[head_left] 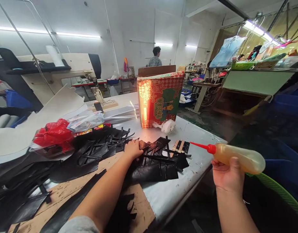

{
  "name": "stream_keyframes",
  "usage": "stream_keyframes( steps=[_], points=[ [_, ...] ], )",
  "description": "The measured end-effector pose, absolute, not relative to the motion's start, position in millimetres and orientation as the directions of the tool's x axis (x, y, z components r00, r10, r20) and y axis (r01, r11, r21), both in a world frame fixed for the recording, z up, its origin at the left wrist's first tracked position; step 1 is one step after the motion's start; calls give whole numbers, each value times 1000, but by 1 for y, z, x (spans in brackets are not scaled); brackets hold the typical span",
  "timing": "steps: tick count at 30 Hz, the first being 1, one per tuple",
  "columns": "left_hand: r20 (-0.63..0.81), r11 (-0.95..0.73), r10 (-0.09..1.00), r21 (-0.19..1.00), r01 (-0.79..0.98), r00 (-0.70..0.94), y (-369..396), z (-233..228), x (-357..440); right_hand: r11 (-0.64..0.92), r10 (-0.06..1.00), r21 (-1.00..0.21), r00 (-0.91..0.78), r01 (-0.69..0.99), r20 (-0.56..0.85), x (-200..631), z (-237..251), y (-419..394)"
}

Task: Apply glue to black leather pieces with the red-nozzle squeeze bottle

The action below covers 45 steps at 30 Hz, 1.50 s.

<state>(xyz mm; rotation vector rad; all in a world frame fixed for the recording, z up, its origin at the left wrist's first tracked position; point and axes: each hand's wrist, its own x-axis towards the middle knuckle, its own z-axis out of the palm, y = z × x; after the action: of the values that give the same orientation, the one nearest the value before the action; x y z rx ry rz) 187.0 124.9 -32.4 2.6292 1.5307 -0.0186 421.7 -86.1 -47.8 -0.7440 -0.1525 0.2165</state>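
Note:
In my right hand (pixel 228 173) is a plastic squeeze bottle (pixel 238 157) of yellowish liquid, my fingers and thumb wrapped round it. Its long red nozzle points left over the table, apart from the leather. My left hand (pixel 133 149) reaches forward onto the row of black leather pieces (pixel 154 170), its fingers curled down and closed on a leather piece (pixel 145 145); the fingertips are partly hidden. Stitched black leather pieces with narrow straps (pixel 95 153) overlap to the left of that hand. A small strip-covered block (pixel 180 147) lies beyond them, near the nozzle.
A red printed carton (pixel 161 100) stands at the back of the table (pixel 197 134), a crumpled white bag (pixel 168 126) before it. Red (pixel 54 134) and clear plastic bags lie left, near a sewing machine (pixel 73 64). Brown cardboard (pixel 139 207) lies under the leather. Another person (pixel 155 60) is far back.

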Motion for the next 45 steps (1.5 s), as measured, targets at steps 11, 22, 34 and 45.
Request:
stream_keyframes(
  steps=[11, 22, 34, 45],
  points=[
    [-258, -612, 725, 184, 769, 639, 33, 20, 66, 548, 568, -723, 821, -421, -48, 380, -55, -92],
    [41, -691, 720, 134, 711, 692, -50, -26, -9, 355, 841, -776, 541, -520, 22, 308, -66, -83],
    [30, -292, 948, 473, 831, 316, -59, -22, 6, 266, 914, -889, 390, -372, 110, 254, -59, -97],
    [-41, -161, 956, 755, 635, 291, -55, -21, 11, 336, 866, -920, 450, -202, 217, 238, -81, -81]
  ],
)
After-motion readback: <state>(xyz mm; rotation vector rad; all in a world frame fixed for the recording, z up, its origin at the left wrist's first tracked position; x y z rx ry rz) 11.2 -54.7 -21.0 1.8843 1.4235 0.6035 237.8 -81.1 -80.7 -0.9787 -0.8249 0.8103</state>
